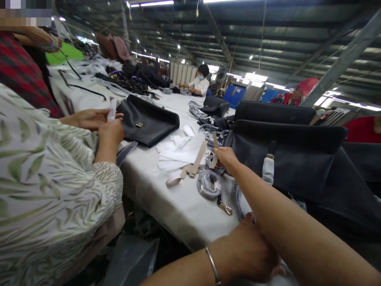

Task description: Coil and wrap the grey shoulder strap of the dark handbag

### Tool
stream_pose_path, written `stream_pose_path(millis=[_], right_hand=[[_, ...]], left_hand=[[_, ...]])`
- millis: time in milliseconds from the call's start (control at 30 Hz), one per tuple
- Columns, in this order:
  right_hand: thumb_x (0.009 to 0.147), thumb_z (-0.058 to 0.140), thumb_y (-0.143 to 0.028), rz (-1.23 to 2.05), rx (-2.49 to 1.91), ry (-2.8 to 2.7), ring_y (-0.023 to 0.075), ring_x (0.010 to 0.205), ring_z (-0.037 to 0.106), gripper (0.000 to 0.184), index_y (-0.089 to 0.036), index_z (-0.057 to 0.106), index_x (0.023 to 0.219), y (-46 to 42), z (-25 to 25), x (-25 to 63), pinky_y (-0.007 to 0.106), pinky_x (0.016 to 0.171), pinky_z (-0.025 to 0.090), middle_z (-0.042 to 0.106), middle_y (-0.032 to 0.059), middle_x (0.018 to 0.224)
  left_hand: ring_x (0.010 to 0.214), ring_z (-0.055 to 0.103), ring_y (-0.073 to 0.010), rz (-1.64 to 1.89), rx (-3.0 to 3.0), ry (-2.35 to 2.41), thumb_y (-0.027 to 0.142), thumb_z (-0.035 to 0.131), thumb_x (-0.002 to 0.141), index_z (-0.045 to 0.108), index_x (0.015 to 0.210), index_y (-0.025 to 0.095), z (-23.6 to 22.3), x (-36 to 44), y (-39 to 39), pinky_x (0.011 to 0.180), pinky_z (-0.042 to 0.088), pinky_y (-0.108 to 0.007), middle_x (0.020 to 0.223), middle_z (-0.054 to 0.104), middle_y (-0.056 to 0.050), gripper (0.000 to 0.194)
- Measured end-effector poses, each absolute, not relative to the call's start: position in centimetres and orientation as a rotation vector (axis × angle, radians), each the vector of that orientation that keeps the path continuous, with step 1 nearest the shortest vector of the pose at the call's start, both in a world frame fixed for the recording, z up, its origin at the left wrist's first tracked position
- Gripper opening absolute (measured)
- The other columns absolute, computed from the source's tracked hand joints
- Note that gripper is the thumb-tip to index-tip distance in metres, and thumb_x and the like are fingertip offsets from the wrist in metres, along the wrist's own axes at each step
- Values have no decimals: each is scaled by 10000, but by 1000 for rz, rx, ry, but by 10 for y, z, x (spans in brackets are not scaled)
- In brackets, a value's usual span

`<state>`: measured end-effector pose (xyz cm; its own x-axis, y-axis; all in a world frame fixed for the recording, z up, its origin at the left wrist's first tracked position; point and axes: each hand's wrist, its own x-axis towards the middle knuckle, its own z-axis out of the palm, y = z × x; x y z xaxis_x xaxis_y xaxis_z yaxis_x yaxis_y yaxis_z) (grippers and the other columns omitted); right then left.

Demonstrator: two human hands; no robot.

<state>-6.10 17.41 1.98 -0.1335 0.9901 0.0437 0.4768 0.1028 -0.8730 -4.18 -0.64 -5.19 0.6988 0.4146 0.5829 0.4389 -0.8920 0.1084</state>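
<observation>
My right hand (pixel 228 158) reaches over the white table, fingers pinched on a flat beige strip (pixel 214 161). More beige strips (pixel 199 158) lie beside it on a pile of white sheets (pixel 181 149). Below them is a coiled strap in clear wrapping (pixel 210 186), with a gold snap hook (pixel 226 208). My left hand (pixel 253 250), below my right forearm, is curled closed near another wrapped coil (pixel 241 204); its fingers are partly hidden, and what it holds I cannot make out. A black bag (pixel 282 167) with a wrapped buckle tab (pixel 268 169) stands at the right.
At the left a co-worker in a leaf-print top (pixel 53 190) holds a small white piece (pixel 112 109) beside a black flap bag (pixel 149 121). Black straps (pixel 127 83) heap farther back on the table (pixel 149 174). Other people work beyond. A plastic bag (pixel 131 258) lies below the table edge.
</observation>
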Motion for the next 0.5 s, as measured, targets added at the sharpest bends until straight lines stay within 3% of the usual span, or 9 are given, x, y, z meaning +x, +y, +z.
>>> stream_pose_path(millis=[167, 367, 500], right_hand=[[796, 568, -265, 1038, -1428, -1591, 91, 515, 513, 252, -145, 641, 1005, 128, 30, -10, 194, 490, 423, 590, -20, 622], [794, 641, -496, 1181, -1415, -1453, 134, 566, 588, 378, -184, 629, 1006, -12, 43, 123, 256, 556, 504, 639, 19, 677], [757, 657, -564, 1112, -1772, -1258, 165, 615, 616, 435, -169, 679, 938, -102, 31, 207, 270, 554, 514, 665, 69, 738]], left_hand=[[959, 545, -270, -861, -2958, -765, 424, 594, 869, 615, 917, 135, -56, -35, -1, 833, 422, -447, 973, 639, -95, 293], [1002, 520, -290, -797, -3076, -847, 368, 612, 867, 640, 991, 139, -55, -29, 1, 875, 384, -437, 983, 627, -113, 262], [961, 534, -254, -1140, -3212, -1031, 351, 606, 872, 656, 1083, 154, -55, -33, 7, 878, 392, -402, 964, 646, -98, 293]])
